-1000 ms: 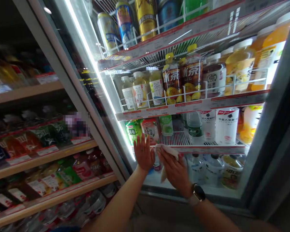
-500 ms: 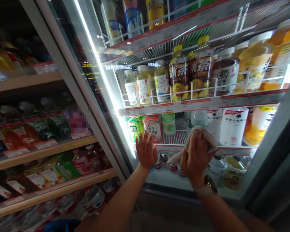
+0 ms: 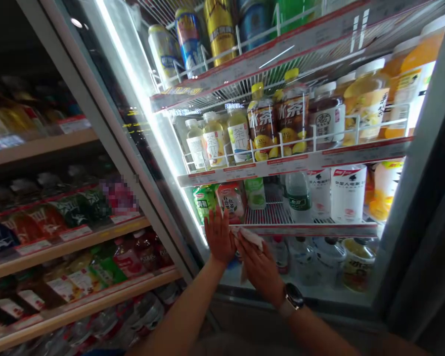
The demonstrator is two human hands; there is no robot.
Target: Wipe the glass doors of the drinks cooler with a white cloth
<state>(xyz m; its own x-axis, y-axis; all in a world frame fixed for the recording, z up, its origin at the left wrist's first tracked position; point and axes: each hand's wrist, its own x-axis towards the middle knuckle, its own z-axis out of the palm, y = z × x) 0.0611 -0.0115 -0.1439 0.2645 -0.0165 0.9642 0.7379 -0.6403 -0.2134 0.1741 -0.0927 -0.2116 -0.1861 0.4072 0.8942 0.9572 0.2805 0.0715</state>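
Note:
My left hand (image 3: 219,238) lies flat with its fingers stretched upward, on what looks like the glass door of a lit drinks fridge. Close beside it, my right hand (image 3: 258,259) presses a pale cloth (image 3: 252,238) against the same surface. Part of the cloth is hidden under the fingers, and a corner hangs below them. A dark watch (image 3: 294,295) is on the right wrist. Behind the hands, a red drink bottle (image 3: 231,201) and a green one (image 3: 203,201) stand at the left end of a wire shelf.
A price-tag rail (image 3: 296,164) runs under a row of tea bottles (image 3: 261,123). Cans (image 3: 219,32) stand on the shelf above. The fridge's metal frame (image 3: 141,173) separates it from wooden shelves (image 3: 77,291) of bottles on the left. Large bottles (image 3: 358,264) stand at the fridge bottom.
My right hand has moved left and down with the cloth, ending next to my left hand. My left hand stays flat in nearly the same place. The view has shifted slightly.

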